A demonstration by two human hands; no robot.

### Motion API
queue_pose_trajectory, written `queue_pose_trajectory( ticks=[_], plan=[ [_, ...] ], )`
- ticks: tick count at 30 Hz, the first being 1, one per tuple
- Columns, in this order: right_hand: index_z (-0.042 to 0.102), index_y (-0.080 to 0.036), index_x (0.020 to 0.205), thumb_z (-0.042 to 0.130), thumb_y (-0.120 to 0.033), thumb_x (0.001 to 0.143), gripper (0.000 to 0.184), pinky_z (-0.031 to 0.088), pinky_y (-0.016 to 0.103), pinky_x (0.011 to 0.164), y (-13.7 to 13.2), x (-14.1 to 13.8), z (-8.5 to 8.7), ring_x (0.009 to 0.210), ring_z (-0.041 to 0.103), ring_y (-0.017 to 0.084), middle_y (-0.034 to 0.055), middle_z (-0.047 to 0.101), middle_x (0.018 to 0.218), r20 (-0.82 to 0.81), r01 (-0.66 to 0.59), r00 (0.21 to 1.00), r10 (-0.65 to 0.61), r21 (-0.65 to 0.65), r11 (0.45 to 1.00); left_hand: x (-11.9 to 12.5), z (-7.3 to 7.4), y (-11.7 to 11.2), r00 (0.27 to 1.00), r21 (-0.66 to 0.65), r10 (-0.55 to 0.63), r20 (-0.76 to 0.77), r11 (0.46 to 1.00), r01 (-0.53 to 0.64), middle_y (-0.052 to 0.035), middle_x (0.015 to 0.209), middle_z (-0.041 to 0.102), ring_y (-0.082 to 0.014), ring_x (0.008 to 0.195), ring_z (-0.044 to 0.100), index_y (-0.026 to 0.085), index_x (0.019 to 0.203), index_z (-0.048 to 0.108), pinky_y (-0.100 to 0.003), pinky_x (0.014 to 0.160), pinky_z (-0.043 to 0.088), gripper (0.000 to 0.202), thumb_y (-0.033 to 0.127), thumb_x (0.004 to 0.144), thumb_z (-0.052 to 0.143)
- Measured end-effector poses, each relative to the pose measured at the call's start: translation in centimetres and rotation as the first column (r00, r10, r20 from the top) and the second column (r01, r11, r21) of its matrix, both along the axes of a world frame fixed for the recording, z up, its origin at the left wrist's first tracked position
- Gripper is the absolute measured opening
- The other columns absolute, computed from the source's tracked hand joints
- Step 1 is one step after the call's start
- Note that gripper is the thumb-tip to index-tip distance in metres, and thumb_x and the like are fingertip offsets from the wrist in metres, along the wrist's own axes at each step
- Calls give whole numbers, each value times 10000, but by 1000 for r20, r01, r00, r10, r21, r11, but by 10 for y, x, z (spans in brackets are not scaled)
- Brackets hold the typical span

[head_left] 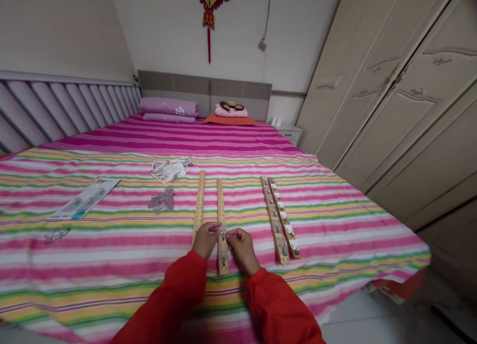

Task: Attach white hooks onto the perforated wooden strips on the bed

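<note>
Two bare wooden strips lie side by side on the striped bedspread: one [199, 203] on the left and one [221, 205] on the right. My left hand [205, 239] and my right hand [241, 247] meet over the near end of the right strip, pinching a small clear hook [222, 230] against it. Both sleeves are red. To the right lie two more wooden strips [280, 220] fitted with several clear hooks.
A pile of clear hooks [161, 201] and an opened plastic bag [168, 169] lie to the left, with a packaging card [85, 199] further left. Pillows [169, 108] sit at the headboard. A wardrobe [402, 96] stands on the right, and the bed edge [406, 264] drops to the floor.
</note>
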State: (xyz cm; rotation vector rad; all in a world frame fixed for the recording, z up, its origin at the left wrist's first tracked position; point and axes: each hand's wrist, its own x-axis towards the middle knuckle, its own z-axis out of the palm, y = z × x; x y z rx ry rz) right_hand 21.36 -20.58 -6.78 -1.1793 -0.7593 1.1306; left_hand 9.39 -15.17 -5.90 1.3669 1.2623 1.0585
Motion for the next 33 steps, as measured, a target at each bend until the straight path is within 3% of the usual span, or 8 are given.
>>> queue_pose_trajectory(
  ticks=[9,21,24,26,29,33],
  plan=[
    [587,-178,606,689,-303,583,163,307,224,440,0,0,-4,430,410,89,-55,532,485,27,4,1000,-4,8,1000,-1,-3,-4,998,105,5,-57,994,1,-69,865,697,-174,792,648,144,808,707,-334,809,520,226,143,611,597],
    [594,-178,596,665,-260,594,108,387,246,528,3,1,-9,518,485,119,-35,567,541,121,21,992,-24,20,1000,4,-9,-10,956,334,84,-282,942,16,-78,850,629,-196,879,599,148,811,697,-378,870,491,243,78,685,502],
    [619,-179,655,677,-262,599,116,380,240,514,3,2,-11,508,466,116,-50,534,533,133,23,991,-27,28,999,6,-8,-13,938,368,119,-327,930,10,-85,849,608,-204,872,593,141,830,695,-387,872,487,265,61,697,480],
    [665,-184,792,676,-267,626,187,386,244,510,2,3,-12,507,460,124,-60,506,525,173,10,985,-18,49,999,7,-6,-16,937,372,117,-330,928,15,-81,857,602,-206,869,592,154,830,691,-392,878,484,273,58,699,472],
    [675,-206,1025,610,-250,730,306,447,282,621,-2,5,-9,652,544,171,-6,599,664,352,-67,936,15,136,988,9,-1,-21,954,346,64,-294,937,44,-74,843,600,-208,849,589,171,793,680,-403,879,482,231,95,722,474],
    [660,-238,1123,466,-183,846,343,441,313,759,-8,6,-2,810,570,202,61,634,845,678,-183,735,29,157,971,11,3,-25,988,244,-9,-155,969,47,-57,780,595,-213,840,584,176,762,656,-397,847,490,174,218,780,488]
  ],
)
